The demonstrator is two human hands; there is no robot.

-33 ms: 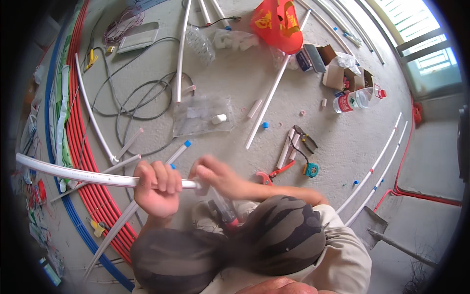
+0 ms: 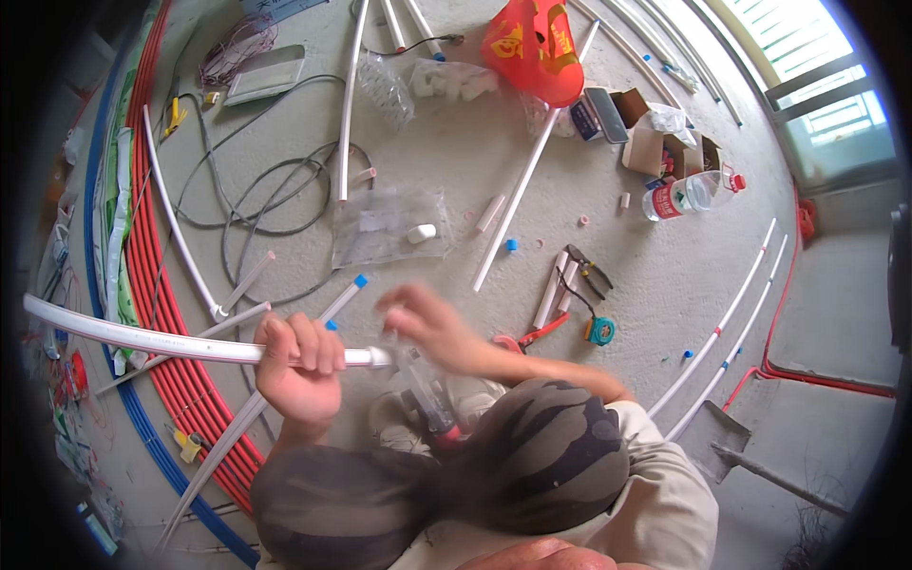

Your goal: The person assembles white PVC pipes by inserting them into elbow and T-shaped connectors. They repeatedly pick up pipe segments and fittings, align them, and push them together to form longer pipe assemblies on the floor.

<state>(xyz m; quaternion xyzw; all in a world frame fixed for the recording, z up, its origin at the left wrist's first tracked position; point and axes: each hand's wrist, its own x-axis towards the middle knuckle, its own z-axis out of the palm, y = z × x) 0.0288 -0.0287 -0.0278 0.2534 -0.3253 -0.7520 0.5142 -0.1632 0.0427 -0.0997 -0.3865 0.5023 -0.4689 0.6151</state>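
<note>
My left hand is closed round a white plastic pipe, near its right end. The pipe runs off to the left with a slight bend. On its right end sits a short white fitting, somewhat blurred. My right hand hovers just above and right of that end, smeared by motion, its fingers loosely curled and apart with nothing visible in them. Below the fitting, between my shoes, a long greyish clear object with a red end stands or lies; its kind is unclear.
Red pipes and blue pipes run along the left. Ahead lie a black cable and a clear plastic bag. Pliers, a teal tape measure, a red-handled cutter and a bottle lie to the right.
My right hand has come up off the pipe's end, leaving the white fitting in plain sight. My left hand keeps its hold on the pipe; the view has shifted slightly.
</note>
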